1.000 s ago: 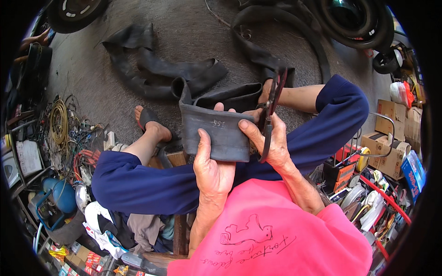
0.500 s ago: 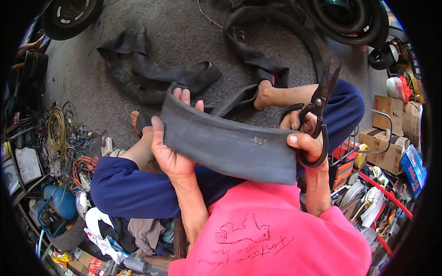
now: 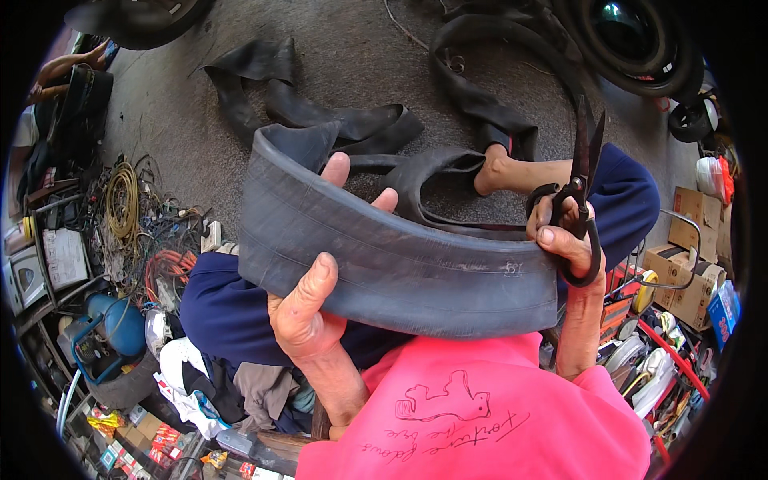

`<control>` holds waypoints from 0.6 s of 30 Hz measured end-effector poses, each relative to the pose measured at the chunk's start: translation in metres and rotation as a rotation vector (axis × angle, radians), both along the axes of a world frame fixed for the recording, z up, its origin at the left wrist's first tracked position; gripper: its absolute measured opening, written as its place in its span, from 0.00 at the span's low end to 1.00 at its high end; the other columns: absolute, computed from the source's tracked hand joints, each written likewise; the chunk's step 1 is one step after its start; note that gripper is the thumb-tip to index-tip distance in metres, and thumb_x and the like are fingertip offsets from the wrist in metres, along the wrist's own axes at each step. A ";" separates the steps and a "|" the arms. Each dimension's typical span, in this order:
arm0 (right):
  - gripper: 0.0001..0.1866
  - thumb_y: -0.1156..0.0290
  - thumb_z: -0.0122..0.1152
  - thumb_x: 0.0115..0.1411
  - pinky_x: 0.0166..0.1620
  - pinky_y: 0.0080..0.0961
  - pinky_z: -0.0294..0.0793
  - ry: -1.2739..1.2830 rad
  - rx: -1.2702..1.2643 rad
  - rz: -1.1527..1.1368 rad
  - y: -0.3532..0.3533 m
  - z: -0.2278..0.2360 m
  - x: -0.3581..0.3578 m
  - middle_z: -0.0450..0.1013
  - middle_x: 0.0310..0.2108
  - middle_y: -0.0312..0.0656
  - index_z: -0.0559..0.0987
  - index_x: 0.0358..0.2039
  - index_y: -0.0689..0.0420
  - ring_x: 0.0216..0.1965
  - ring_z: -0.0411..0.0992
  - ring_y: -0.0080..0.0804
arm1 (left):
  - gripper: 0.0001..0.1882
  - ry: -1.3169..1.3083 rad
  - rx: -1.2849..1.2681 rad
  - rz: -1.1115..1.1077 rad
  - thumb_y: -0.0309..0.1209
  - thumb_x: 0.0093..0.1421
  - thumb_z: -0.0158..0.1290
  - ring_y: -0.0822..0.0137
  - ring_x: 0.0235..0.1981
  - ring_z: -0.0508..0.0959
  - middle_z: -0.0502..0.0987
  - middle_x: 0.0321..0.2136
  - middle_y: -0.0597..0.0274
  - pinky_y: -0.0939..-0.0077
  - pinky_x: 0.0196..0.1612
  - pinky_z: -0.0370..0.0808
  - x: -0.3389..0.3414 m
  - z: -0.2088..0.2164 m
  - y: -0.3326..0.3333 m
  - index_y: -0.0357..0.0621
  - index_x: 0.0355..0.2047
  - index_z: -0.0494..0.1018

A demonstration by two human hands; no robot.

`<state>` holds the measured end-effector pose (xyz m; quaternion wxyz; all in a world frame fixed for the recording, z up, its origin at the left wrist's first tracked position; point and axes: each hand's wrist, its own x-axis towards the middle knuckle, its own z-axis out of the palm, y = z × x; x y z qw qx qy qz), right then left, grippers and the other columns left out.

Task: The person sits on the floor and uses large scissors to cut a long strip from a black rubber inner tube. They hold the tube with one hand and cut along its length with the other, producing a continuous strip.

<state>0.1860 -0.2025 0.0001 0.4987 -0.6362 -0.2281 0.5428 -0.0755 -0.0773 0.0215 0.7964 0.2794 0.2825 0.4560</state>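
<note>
A wide piece of black rubber inner tube [image 3: 408, 264] is held up across my lap, curving from left to right. My left hand [image 3: 312, 312] grips its left part, thumb in front and fingertips showing over the far edge. At the right end my right hand [image 3: 570, 240] pinches the rubber with its thumb. That same hand carries black-handled scissors [image 3: 586, 164], their blades pointing up and slightly parted. Beyond the held piece, a loop of inner tube [image 3: 416, 192] lies near my right foot; whether the two are joined is hidden.
More flattened inner tube [image 3: 312, 112] lies on the grey ground [image 3: 172, 136] ahead. Wheels [image 3: 632, 40] stand at the far right. Tangled wires and a coiled hose [image 3: 122, 200] crowd the left, beside a blue tank [image 3: 112, 332]. Cardboard boxes [image 3: 680, 276] and tools line the right.
The rubber piece is now spread longer and further left, its far left end folding over. My left hand has shifted nearer my body along it. The right hand still has the scissors.
</note>
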 end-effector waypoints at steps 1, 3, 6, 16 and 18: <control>0.21 0.61 0.74 0.44 0.29 0.17 0.58 0.000 -0.004 0.011 -0.001 -0.002 0.001 0.70 0.22 0.39 0.71 0.30 0.57 0.24 0.65 0.21 | 0.44 0.003 -0.002 -0.001 0.27 0.57 0.56 0.27 0.58 0.66 0.54 0.66 0.34 0.38 0.58 0.69 -0.001 0.001 0.000 0.39 0.70 0.46; 0.20 0.63 0.75 0.44 0.30 0.18 0.61 0.028 0.002 0.027 -0.003 -0.002 0.004 0.71 0.23 0.39 0.72 0.29 0.58 0.25 0.66 0.22 | 0.44 0.007 -0.010 -0.011 0.27 0.57 0.55 0.28 0.59 0.66 0.54 0.66 0.34 0.38 0.58 0.70 -0.002 0.001 0.001 0.39 0.70 0.45; 0.18 0.68 0.76 0.46 0.33 0.19 0.67 0.109 0.029 0.043 -0.005 0.002 0.004 0.74 0.25 0.40 0.73 0.29 0.59 0.28 0.70 0.23 | 0.43 -0.011 -0.059 -0.006 0.28 0.58 0.54 0.28 0.59 0.66 0.54 0.66 0.34 0.39 0.58 0.70 -0.003 0.000 0.002 0.38 0.70 0.45; 0.19 0.74 0.76 0.46 0.31 0.19 0.67 0.199 0.019 0.059 0.000 0.012 -0.009 0.73 0.26 0.40 0.69 0.27 0.55 0.28 0.70 0.22 | 0.36 -0.032 -0.054 -0.010 0.41 0.68 0.44 0.30 0.60 0.66 0.52 0.67 0.34 0.40 0.57 0.71 -0.010 -0.007 0.004 0.36 0.69 0.45; 0.19 0.74 0.76 0.46 0.31 0.19 0.67 0.199 -0.003 0.046 0.000 0.015 -0.011 0.73 0.26 0.40 0.69 0.27 0.55 0.27 0.70 0.22 | 0.35 -0.090 -0.122 0.006 0.43 0.70 0.41 0.32 0.60 0.66 0.52 0.67 0.34 0.40 0.58 0.71 -0.009 -0.006 0.005 0.35 0.69 0.46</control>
